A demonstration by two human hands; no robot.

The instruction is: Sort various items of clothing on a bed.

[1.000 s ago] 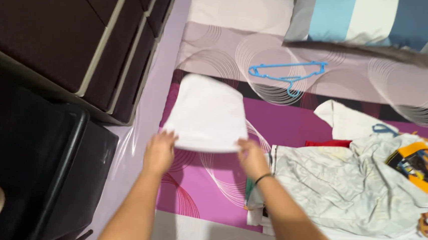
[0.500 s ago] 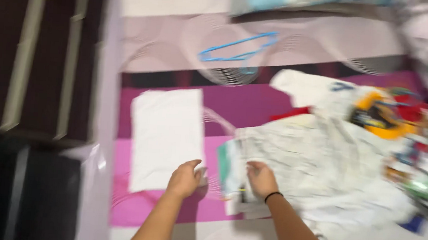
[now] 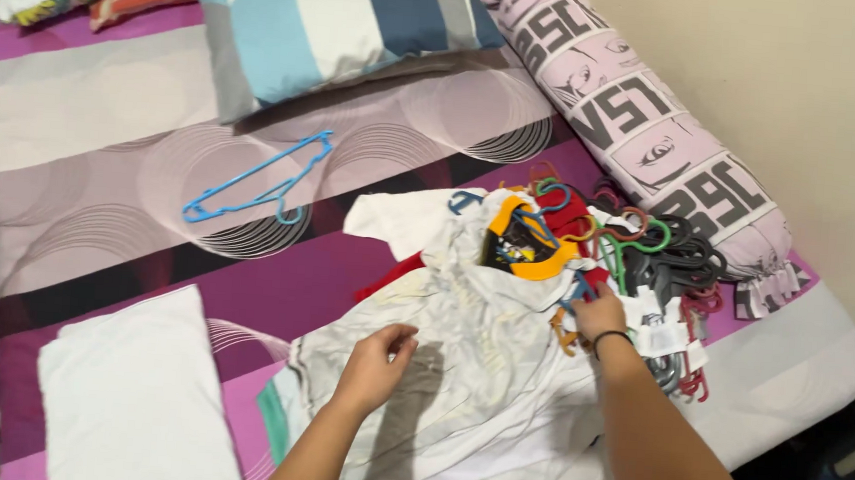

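A crumpled cream shirt [image 3: 469, 363] lies on top of a pile of clothes in the middle of the bed. My left hand [image 3: 375, 367] rests on its left part with the fingers curled, pinching the cloth. My right hand [image 3: 598, 314], with a black band at the wrist, touches the shirt's right edge next to a heap of coloured hangers [image 3: 647, 255]. A folded white garment [image 3: 135, 400] lies flat at the lower left, apart from both hands.
A blue hanger [image 3: 256, 180] lies alone on the patterned purple bedsheet [image 3: 99, 197]. A striped pillow [image 3: 342, 24] and a long printed bolster [image 3: 645, 135] sit at the head and wall side. The bed's edge [image 3: 798, 386] runs at the right, by a beige wall.
The folded white garment was laid down on the sheet and let go. Both hands moved right onto the cream shirt, and the view swung right toward the clothes pile and wall.
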